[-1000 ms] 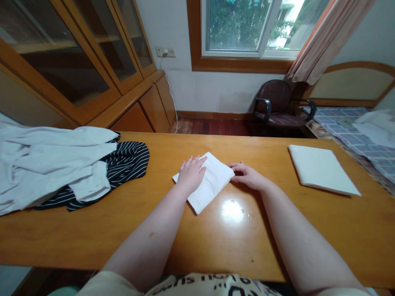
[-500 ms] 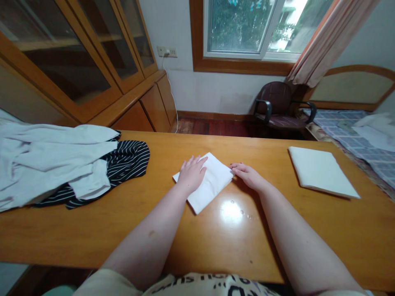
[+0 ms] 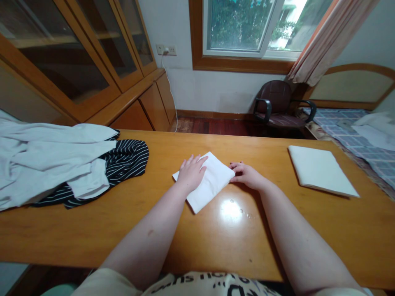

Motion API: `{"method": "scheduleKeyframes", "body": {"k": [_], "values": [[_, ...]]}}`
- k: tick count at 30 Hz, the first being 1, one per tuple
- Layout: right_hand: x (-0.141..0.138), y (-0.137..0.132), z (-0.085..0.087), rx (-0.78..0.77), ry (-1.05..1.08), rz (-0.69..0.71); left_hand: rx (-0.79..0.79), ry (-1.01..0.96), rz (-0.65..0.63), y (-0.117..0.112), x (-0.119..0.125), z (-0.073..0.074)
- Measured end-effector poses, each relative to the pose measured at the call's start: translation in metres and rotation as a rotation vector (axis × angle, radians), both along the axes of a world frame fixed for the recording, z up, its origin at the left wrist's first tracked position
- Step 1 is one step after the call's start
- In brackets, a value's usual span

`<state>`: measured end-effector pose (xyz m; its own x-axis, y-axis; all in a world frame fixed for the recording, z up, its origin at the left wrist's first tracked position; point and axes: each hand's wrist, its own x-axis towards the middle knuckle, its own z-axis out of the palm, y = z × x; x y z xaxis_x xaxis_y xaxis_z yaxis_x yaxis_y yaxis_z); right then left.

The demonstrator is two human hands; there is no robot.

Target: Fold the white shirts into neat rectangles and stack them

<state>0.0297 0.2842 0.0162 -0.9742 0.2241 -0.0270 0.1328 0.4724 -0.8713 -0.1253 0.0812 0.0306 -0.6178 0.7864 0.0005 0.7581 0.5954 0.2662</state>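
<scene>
A folded white cloth [image 3: 212, 176] lies slantwise near the middle of the wooden table, one corner pointing toward me. My left hand [image 3: 191, 172] rests flat on its left part, fingers spread and stretched away from me. At the cloth's right corner is my right hand [image 3: 245, 174], its fingers curled and its thumb on the near side, closing around that corner. How firmly the fingertips grip the edge is partly hidden.
White clothing [image 3: 52, 160] lies in a heap at the left with a black-and-white striped garment [image 3: 129, 158] under it. A flat white rectangular piece [image 3: 321, 170] lies at the right. Beyond the wooden table [image 3: 148, 230] stand a cabinet [image 3: 123, 88] and an armchair [image 3: 276, 102].
My right thumb has come apart from the fingers to the near side of the cloth's right corner, and the fingers have curled. The left hand stays in place.
</scene>
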Motion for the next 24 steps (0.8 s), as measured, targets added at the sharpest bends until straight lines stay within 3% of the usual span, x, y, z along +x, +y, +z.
{"method": "scheduleKeyframes", "body": {"k": [8,15,24], "values": [[0.005,-0.009,-0.002,0.06,0.158,-0.07,0.119,0.115,-0.005,0.0,0.016,0.009],[0.001,-0.02,0.005,0.127,0.09,0.133,0.027,0.195,-0.106,-0.001,0.039,0.007],[-0.005,-0.016,-0.012,-0.069,0.049,-0.162,-0.065,0.101,-0.174,-0.001,0.035,0.004]]}}
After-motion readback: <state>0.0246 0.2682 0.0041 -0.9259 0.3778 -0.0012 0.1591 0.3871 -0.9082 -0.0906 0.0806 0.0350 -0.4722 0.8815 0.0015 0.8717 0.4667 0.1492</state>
